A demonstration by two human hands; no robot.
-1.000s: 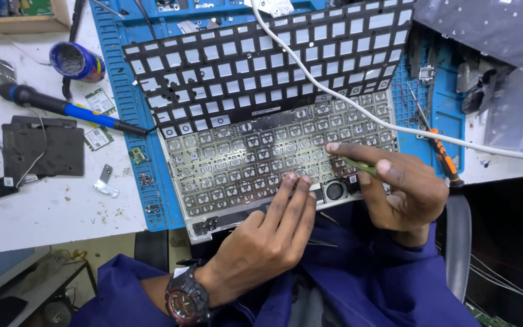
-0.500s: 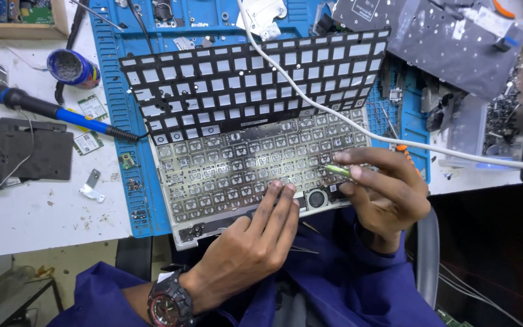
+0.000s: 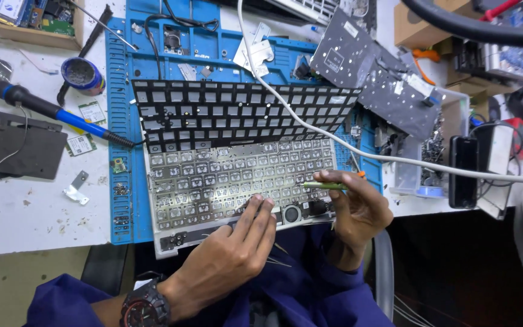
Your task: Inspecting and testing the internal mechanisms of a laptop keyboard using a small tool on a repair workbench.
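From the head camera, looking down, a bare silver metal keyboard backplate with rows of small key mounts [image 3: 237,181] lies on a blue silicone work mat [image 3: 122,121] at the near edge of the white desk [image 3: 31,212], its near edge overhanging toward the person's lap. A black plastic key-frame grid with square openings [image 3: 243,112] lies just behind the backplate and overlaps its far edge.

The left hand [image 3: 228,260] rests palm down on the near edge of the backplate, its fingers [image 3: 260,212] laid close together and flat on the lower key rows; it grips nothing. A dark wristwatch [image 3: 146,306] sits on that wrist above a blue sleeve.

The right hand [image 3: 358,209] is at the right near corner of the backplate, with thumb and fingers closed on a thin green-handled tool [image 3: 325,185] that lies nearly level, its tip pointing left over the right-hand key mounts.

A white cable [image 3: 310,124] runs from the top of the view across the grid and off to the right. Left of the mat, a blue-and-black handled soldering iron [image 3: 49,110] lies slantwise with its tip reaching the mat's edge, near a small round blue tin [image 3: 82,74] and a flat dark grey panel [image 3: 16,148]. To the right, a grey keyboard sheet [image 3: 370,79] lies tilted, and a black phone [image 3: 463,172] stands near the desk's right edge.
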